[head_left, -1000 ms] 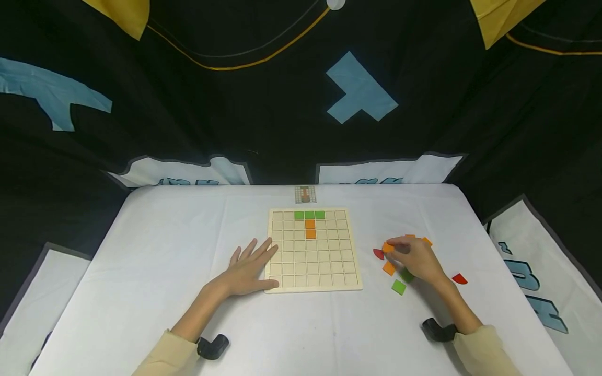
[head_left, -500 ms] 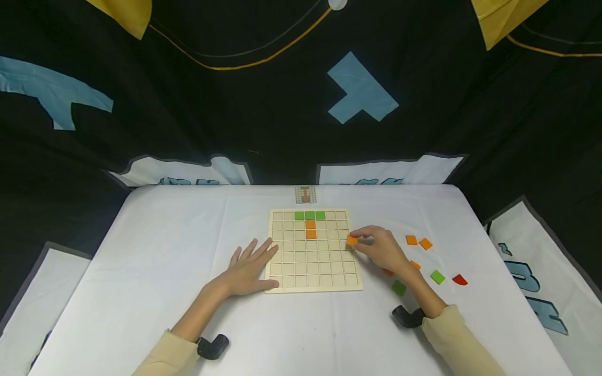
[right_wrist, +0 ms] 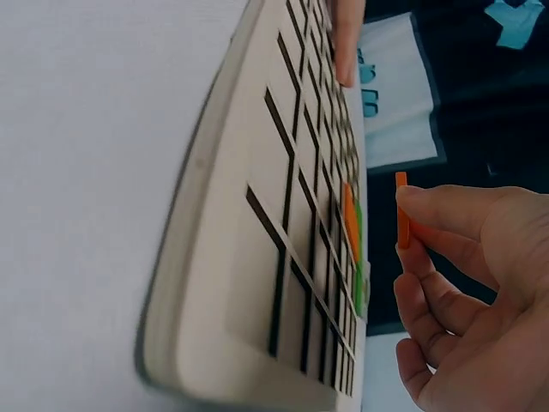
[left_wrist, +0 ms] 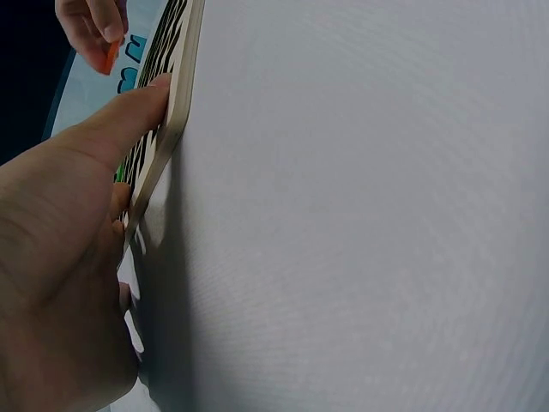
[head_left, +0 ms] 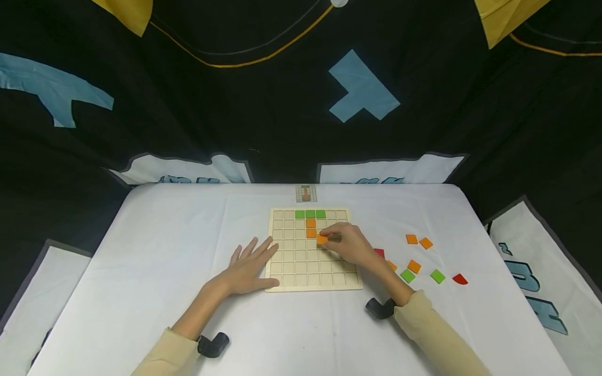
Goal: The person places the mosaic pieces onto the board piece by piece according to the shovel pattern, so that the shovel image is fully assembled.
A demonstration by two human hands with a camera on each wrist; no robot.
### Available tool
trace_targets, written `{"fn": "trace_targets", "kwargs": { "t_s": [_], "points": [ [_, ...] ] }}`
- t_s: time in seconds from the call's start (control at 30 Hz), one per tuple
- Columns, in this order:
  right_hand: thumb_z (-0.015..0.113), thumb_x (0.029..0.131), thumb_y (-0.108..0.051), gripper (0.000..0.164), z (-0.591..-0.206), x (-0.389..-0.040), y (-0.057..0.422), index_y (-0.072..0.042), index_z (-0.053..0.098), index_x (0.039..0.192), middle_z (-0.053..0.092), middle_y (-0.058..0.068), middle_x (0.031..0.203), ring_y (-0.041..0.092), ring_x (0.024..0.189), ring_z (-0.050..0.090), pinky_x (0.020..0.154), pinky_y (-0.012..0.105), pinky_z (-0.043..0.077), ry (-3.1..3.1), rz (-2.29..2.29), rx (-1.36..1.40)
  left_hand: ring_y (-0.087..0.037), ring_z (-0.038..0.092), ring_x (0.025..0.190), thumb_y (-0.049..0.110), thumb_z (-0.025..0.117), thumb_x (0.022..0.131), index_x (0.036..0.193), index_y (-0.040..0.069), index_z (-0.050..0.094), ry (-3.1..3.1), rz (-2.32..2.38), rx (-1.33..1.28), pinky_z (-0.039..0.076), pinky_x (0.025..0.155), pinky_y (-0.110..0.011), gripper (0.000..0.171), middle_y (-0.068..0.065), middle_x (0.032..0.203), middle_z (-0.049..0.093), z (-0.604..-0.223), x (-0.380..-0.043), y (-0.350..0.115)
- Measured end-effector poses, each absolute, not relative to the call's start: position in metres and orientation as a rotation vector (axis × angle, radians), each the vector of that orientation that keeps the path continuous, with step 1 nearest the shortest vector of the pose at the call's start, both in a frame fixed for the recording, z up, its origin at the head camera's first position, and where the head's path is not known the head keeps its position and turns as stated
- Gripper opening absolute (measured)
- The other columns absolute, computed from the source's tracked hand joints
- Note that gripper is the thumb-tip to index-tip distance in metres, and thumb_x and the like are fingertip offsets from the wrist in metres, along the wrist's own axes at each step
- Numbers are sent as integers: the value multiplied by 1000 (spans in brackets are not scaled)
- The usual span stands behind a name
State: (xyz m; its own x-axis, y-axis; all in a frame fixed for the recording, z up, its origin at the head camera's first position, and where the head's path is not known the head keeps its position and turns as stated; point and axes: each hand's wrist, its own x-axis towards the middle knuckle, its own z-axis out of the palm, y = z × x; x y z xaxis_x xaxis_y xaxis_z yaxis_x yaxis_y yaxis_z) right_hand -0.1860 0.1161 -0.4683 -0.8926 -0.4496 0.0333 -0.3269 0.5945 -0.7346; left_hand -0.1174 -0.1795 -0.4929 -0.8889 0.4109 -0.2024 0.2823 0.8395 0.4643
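Observation:
A wooden grid board (head_left: 289, 269) lies on the white table. Three green tiles (head_left: 310, 214) fill squares of its far row, and two orange tiles (head_left: 311, 228) run down from the middle one. My right hand (head_left: 350, 244) pinches another orange tile (right_wrist: 402, 210) between thumb and fingers, above the board just right of and below the orange column. In the right wrist view that tile is seen edge-on, apart from the board. My left hand (head_left: 245, 269) rests with spread fingers on the board's left edge; its thumb (left_wrist: 146, 107) touches the rim.
Loose orange tiles (head_left: 414, 266), green tiles (head_left: 437, 276) and a red quarter-round piece (head_left: 460, 279) lie right of the board. Another red piece (head_left: 379, 253) is partly behind the right arm. A small pattern card (head_left: 306, 194) lies beyond the board's far edge.
My right hand has picked up an orange tile from the loose pieces on the right and carried it left over the board. My left hand has stayed in place.

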Motion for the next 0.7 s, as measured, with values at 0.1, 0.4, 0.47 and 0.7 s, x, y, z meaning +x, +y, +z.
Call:
{"fn": "trace_targets", "kwargs": {
  "t_s": [0.1, 0.4, 0.47, 0.7],
  "points": [
    [77, 88, -10, 27, -471, -188, 109, -6, 75, 115, 71, 5, 116, 25, 114, 61, 98, 41, 49, 2654, -1171, -648, -43, 3, 149, 58, 65, 88, 157, 9, 31, 2727, 616, 531, 0, 112, -68, 91, -13, 165, 16, -493, -118, -180],
    [78, 86, -9, 26, -480, -192, 95, -6, 77, 111, 71, 5, 116, 25, 120, 58, 103, 42, 44, 2673, -1113, -639, -43, 3, 149, 56, 67, 89, 157, 9, 31, 2723, 622, 540, 0, 112, -69, 91, -13, 165, 16, -492, -117, -181],
    [78, 85, -9, 25, -484, -193, 94, -7, 77, 110, 70, 5, 117, 26, 121, 57, 104, 42, 43, 2682, -1091, -628, -43, 3, 149, 56, 67, 89, 157, 9, 31, 2724, 617, 546, 1, 112, -69, 90, -13, 165, 16, -492, -117, -181],
    [80, 83, -9, 24, -489, -195, 89, -11, 78, 107, 70, 5, 116, 27, 120, 58, 103, 42, 44, 2736, -1006, -618, -43, 3, 149, 55, 67, 89, 157, 9, 31, 2718, 620, 552, 0, 112, -69, 90, -13, 165, 16, -491, -117, -181]
  ]
}}
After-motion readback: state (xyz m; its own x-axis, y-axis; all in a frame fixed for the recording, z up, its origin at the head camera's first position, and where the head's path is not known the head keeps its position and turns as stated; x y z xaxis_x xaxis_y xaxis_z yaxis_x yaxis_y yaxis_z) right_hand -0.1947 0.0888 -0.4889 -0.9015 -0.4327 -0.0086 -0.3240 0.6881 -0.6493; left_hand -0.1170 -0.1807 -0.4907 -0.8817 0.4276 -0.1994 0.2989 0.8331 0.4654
